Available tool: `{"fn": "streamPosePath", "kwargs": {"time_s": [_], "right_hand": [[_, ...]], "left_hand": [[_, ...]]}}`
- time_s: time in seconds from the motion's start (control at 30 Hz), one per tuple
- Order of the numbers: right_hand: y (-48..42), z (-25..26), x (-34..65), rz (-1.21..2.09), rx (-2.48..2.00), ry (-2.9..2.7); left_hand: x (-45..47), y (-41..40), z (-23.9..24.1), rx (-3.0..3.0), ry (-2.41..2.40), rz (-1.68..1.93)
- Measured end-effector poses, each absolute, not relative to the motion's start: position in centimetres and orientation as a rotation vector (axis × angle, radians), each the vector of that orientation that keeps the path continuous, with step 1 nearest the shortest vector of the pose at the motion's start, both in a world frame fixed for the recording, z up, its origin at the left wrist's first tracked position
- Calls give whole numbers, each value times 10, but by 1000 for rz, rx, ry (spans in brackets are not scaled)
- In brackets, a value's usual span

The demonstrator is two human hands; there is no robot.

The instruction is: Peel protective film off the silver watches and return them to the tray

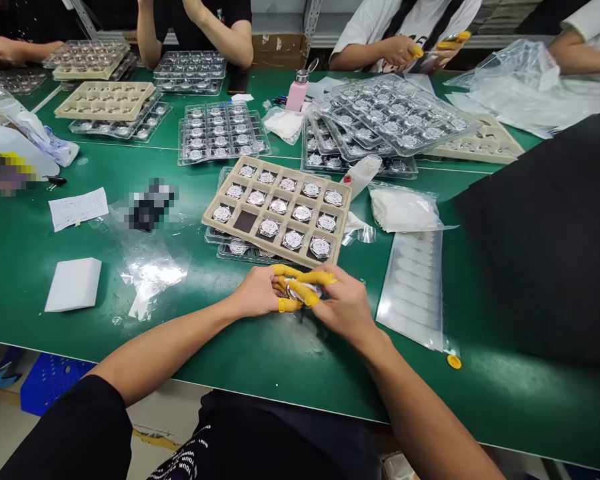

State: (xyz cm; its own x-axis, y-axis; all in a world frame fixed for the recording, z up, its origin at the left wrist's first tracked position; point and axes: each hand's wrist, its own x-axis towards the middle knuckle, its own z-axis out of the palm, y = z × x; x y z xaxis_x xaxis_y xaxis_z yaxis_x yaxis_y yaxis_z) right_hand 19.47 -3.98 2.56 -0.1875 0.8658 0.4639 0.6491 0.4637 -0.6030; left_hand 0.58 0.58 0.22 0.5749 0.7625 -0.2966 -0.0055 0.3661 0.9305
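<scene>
Yellow finger cots cover several fingertips of both my hands. Between them, just in front of the beige tray, is a round metal watch case [293, 291], mostly hidden by the fingers. My left hand [254, 292] closes on it from the left. From the other side, my right hand [349, 305] pinches at it with bent fingers, and something white shows there. The beige compartment tray [276, 215] holds round silver watch cases, backs up; one front-row compartment shows only its dark bottom. Clear plastic trays [237, 248] with more watch cases lie beneath it.
Stacked clear trays [393, 113] stand behind right, with another tray stack [219, 131] behind left. A pink bottle [297, 93] stands between them. Plastic sheets [414, 287] and a yellow finger cot [454, 362] lie right; a white block [73, 285] sits left. Co-workers sit opposite.
</scene>
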Motion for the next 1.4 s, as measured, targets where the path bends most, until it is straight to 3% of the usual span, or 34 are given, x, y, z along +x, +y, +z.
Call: {"fn": "streamPosePath", "kwargs": {"time_s": [0.63,0.87,1.13,1.4], "right_hand": [[-42,25,190,477,-1276,-1832],[-40,28,236,18,-1519,-1763],[-50,27,220,667,-1417,-1910],[-49,24,224,654,-1450,-1889]], "left_hand": [[5,4,0,1050,816,577],[2,2,1,1214,845,713],[0,-4,1,1523,835,803],[-1,-1,2,1588,831,812]]}}
